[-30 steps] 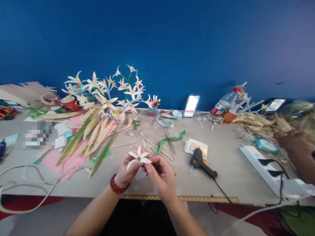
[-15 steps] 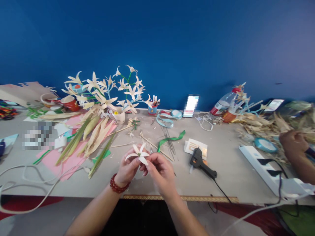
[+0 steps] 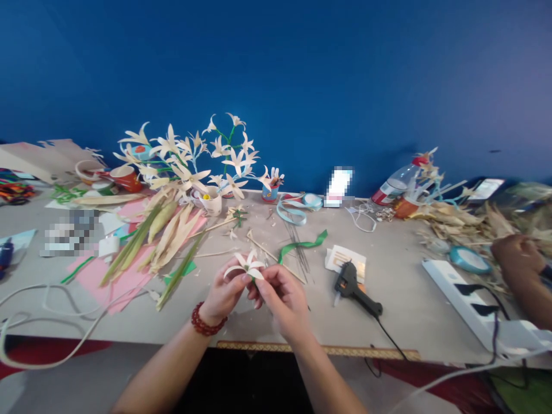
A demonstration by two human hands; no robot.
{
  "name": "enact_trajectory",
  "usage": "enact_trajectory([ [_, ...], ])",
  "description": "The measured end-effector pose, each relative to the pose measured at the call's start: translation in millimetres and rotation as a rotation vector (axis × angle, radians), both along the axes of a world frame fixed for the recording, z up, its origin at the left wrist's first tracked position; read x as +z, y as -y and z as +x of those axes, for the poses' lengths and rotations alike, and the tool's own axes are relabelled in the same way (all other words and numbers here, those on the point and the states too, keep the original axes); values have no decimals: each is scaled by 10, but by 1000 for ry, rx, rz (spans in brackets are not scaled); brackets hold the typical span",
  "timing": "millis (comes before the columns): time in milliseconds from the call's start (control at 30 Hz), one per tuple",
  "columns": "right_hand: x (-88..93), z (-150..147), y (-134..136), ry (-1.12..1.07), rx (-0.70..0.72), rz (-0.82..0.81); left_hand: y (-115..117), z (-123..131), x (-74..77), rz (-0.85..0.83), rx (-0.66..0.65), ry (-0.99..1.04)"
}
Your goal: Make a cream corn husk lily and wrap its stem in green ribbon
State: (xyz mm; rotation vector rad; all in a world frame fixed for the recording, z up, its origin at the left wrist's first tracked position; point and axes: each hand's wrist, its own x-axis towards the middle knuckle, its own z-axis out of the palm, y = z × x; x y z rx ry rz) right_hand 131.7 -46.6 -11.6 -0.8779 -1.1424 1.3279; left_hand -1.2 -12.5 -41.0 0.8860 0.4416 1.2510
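Just above the front of the table, a white artificial flower (image 3: 246, 264) with pointed petals is held between both my hands. My left hand (image 3: 223, 293), with a red bead bracelet on the wrist, has its thumb and fingers closed around the flower's left side and base. My right hand (image 3: 285, 299) pinches close under the right petals, where a bit of green shows. The flower's underside is mostly hidden by my fingers. Beyond my hands lie a green ribbon (image 3: 303, 246) and thin wires (image 3: 297, 241); a black glue gun (image 3: 356, 288) rests to the right.
White flower sprays (image 3: 233, 161) stand at the back left, behind corn husks (image 3: 176, 236) and pink paper (image 3: 101, 284). A white power strip (image 3: 452, 299) lies right, near another person's hand (image 3: 515, 256). A phone (image 3: 338, 187) leans against the blue wall (image 3: 276, 75). Cables (image 3: 77, 345) cross the front left.
The flower has tipped a little, so its petals show more from the side. Both hands keep their grip. The whole view has shifted slightly.
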Motion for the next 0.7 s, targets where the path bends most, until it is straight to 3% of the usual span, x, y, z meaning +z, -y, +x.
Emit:
enact_trajectory([
  [433, 30, 12, -58, -202, 164, -142, 6, -71, -19, -69, 8, -49],
  [600, -23, 10, -64, -254, 250, -146, 25, -85, -1, -50, -80, -17],
  [700, -25, 0, -52, -216, 229, -118, 35, -50, 30, -55, -87, 23],
])
